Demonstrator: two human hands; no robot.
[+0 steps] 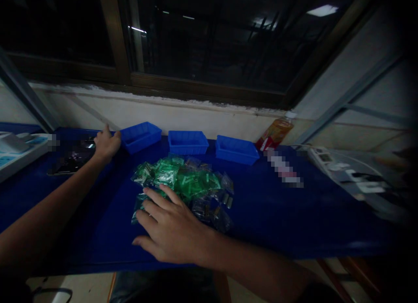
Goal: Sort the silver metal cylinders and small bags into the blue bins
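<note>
My left hand [107, 145] reaches to the back left of the table, at the left end of a blue plastic bin [142, 139]. Its visible fingers are apart and it seems to touch or nearly touch the bin's edge; I cannot tell which. My right hand [171, 229] is spread with nothing gripped, over the near left side of a pile of small clear and green plastic packets [183, 176]. The packets hold small light or metallic pieces. Some packets under the right hand are partly hidden.
Two more blue bins [188, 143] [237, 149] stand along the wall. A drink bottle [276, 131] leans at the back right. A dark phone-like device [73, 158] and a white power strip [24, 153] lie left. More white electrical items [352, 176] are right.
</note>
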